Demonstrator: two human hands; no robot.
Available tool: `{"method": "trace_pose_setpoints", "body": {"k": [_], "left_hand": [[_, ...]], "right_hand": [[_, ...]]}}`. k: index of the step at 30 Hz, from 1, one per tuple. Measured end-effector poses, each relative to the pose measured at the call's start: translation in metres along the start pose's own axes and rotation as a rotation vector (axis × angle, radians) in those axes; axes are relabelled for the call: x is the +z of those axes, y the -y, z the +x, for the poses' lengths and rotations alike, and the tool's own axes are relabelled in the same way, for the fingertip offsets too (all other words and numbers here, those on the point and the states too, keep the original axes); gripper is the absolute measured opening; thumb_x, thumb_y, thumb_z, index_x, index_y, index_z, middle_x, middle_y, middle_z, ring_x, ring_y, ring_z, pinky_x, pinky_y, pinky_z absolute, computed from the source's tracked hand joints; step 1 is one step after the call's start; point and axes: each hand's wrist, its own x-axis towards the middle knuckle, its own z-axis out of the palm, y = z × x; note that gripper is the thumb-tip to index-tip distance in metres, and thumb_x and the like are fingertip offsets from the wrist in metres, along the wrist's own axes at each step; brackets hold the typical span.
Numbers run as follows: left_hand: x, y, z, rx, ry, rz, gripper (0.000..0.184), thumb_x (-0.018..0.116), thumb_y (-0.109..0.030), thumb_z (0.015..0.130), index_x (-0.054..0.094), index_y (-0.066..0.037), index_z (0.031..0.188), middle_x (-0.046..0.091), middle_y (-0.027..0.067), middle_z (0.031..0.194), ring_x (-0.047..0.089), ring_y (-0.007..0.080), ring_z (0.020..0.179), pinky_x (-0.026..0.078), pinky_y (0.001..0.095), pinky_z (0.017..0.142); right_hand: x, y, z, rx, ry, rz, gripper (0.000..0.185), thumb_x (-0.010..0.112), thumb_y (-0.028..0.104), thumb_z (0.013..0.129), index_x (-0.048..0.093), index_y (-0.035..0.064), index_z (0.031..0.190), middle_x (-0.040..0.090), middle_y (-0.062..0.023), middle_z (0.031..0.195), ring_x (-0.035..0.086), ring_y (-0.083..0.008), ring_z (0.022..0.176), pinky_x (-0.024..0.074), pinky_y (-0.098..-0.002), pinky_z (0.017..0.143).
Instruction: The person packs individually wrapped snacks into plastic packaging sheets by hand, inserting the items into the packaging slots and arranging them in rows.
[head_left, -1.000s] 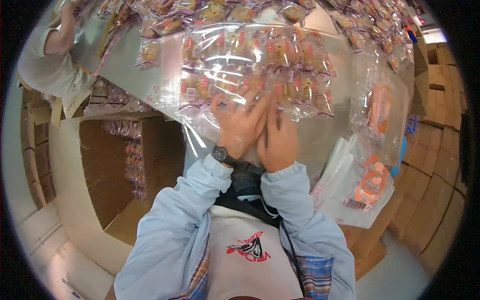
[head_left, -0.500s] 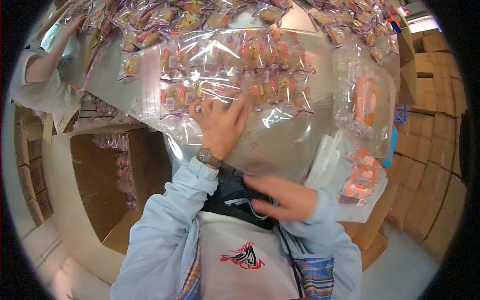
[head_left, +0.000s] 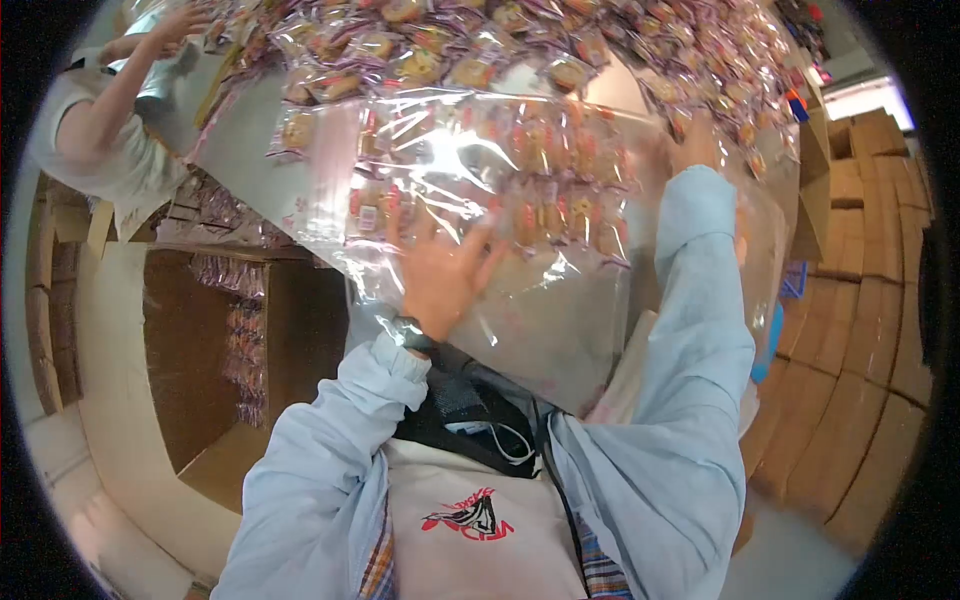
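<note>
A large clear plastic bag [head_left: 540,330] lies flat in front of me, with two rows of small wrapped snack packets [head_left: 575,215] inside it. My left hand [head_left: 445,280], a watch at its wrist, rests at the bag's lower row with fingers spread; whether it is in the bag or on top of it I cannot tell. My right hand [head_left: 697,148] is stretched out past the bag's right side, beside the heap of loose packets [head_left: 700,60]. Its fingers are blurred and partly lost against the packets.
An open cardboard box [head_left: 200,370] with packets in it stands at lower left. Clear bags with orange print [head_left: 765,235] lie under my right arm. Stacked cartons [head_left: 850,330] line the right side. Another person's arm [head_left: 110,105] is at upper left.
My right hand has gone from in front of my waist up and forward to the loose packets. My left hand stays at the bag. The view has shifted slightly.
</note>
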Motion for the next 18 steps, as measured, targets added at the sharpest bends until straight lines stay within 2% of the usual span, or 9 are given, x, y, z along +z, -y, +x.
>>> {"method": "trace_pose_setpoints", "body": {"k": [2,5,8,9,11,12,15,17,18], "left_hand": [[-0.003,0.001,-0.001,-0.01,0.045,0.033,0.042,0.076,-0.044,0.087,0.074,-0.029,0.126,0.063,0.0057,0.14,0.052,0.0288,0.135,0.015,0.0682,0.12],[0.0,0.001,-0.005,-0.019,0.051,0.042,0.042,0.077,-0.042,0.086,0.073,-0.03,0.126,0.062,0.0049,0.142,0.052,0.0278,0.135,0.016,0.0686,0.119],[0.006,0.005,-0.008,-0.002,0.052,0.056,0.043,0.077,-0.041,0.085,0.073,-0.03,0.127,0.06,0.0039,0.146,0.052,0.0268,0.135,0.016,0.0688,0.119],[0.008,0.005,-0.009,-0.006,0.045,0.055,0.046,0.079,-0.041,0.085,0.072,-0.031,0.129,0.062,0.0032,0.141,0.053,0.0262,0.134,0.015,0.0677,0.119],[0.01,0.004,-0.006,-0.009,0.025,0.053,0.051,0.081,-0.04,0.083,0.07,-0.032,0.132,0.066,0.0016,0.131,0.056,0.0249,0.131,0.012,0.0657,0.12],[0.009,0.004,-0.005,0.006,0.042,0.042,0.05,0.079,-0.04,0.084,0.07,-0.031,0.132,0.063,0.0028,0.137,0.055,0.0254,0.132,0.013,0.0677,0.119],[-0.002,0.006,-0.006,0.029,0.112,0.031,0.047,0.075,-0.039,0.087,0.069,-0.029,0.132,0.057,0.0056,0.148,0.054,0.0263,0.135,0.016,0.0724,0.117],[-0.008,0.001,0.0,0.011,0.152,0.039,0.045,0.072,-0.039,0.089,0.068,-0.028,0.133,0.058,0.006,0.147,0.055,0.0257,0.133,0.016,0.0739,0.116],[-0.008,-0.002,0.002,-0.001,0.16,0.018,0.045,0.071,-0.04,0.09,0.067,-0.027,0.133,0.059,0.0063,0.147,0.055,0.0254,0.134,0.014,0.0746,0.116]], "right_hand": [[-0.003,0.011,0.0,0.095,0.164,-0.033,0.081,0.081,0.042,0.083,0.049,0.0056,0.148,0.055,-0.0244,0.144,0.052,-0.0396,0.133,0.0426,-0.05,0.112],[0.003,0.011,0.0,0.075,0.126,-0.347,0.076,0.081,0.042,0.083,0.052,0.0087,0.145,0.058,-0.022,0.14,0.055,-0.0377,0.13,0.0456,-0.0491,0.109],[0.012,-0.017,0.012,-0.117,0.107,-0.172,0.056,0.082,0.041,0.081,0.065,0.0071,0.122,0.062,-0.02,0.123,0.06,-0.0397,0.116,0.0484,-0.0508,0.102],[0.019,-0.019,0.009,-0.168,-0.054,-0.067,0.048,0.082,0.039,0.082,0.067,0.0077,0.116,0.064,-0.0185,0.121,0.061,-0.0383,0.117,0.0493,-0.0493,0.099],[0.024,-0.027,0.016,-0.105,0.015,-0.105,0.047,0.081,0.037,0.083,0.067,0.0075,0.117,0.064,-0.0175,0.124,0.062,-0.0379,0.115,0.0506,-0.0483,0.097],[0.018,-0.025,0.013,-0.071,0.054,-0.125,0.046,0.081,0.036,0.084,0.067,0.0074,0.117,0.064,-0.0171,0.126,0.062,-0.0378,0.115,0.0512,-0.0478,0.096],[-0.018,-0.001,0.006,0.055,0.057,0.051,0.05,0.079,0.035,0.087,0.064,0.0074,0.126,0.064,-0.0156,0.133,0.066,-0.0341,0.109,0.0536,-0.0459,0.091],[-0.016,-0.023,-0.001,0.078,-0.194,0.5,0.052,0.076,0.033,0.092,0.06,0.008,0.134,0.063,-0.0142,0.137,0.069,-0.0327,0.104,0.0553,-0.0455,0.086],[-0.034,-0.02,-0.015,0.191,-0.129,0.877,0.051,0.073,0.032,0.094,0.058,0.0088,0.138,0.063,-0.0124,0.137,0.069,-0.0313,0.105,0.0561,-0.0445,0.084]]}}
